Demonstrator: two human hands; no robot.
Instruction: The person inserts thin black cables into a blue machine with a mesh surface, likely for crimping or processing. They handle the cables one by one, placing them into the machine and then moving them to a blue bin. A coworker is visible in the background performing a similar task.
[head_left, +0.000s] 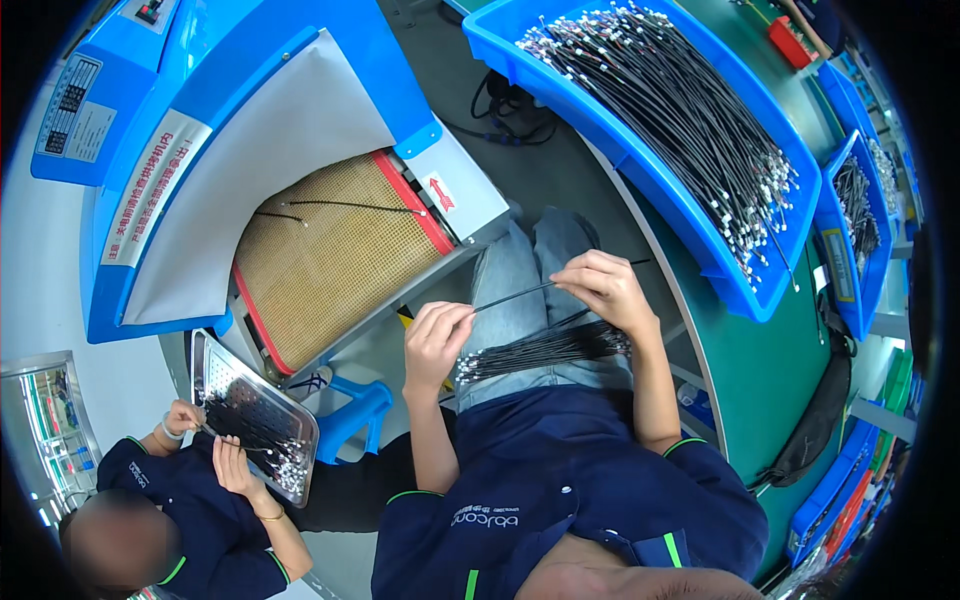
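A thin black cable is stretched between my two hands above my lap. My left hand pinches its left end with closed fingers. Further right and a little higher, my right hand grips the cable, and its free end pokes out past the fingers. Beneath them a bundle of black cables with small white connectors lies across my thighs. To the left, a machine's tan mesh conveyor belt carries a few cables, apart from my hands.
A large blue bin full of black cables stands on the green table at right, with a smaller blue bin beside it. The blue machine fills the upper left. A co-worker at lower left handles cables over a metal tray.
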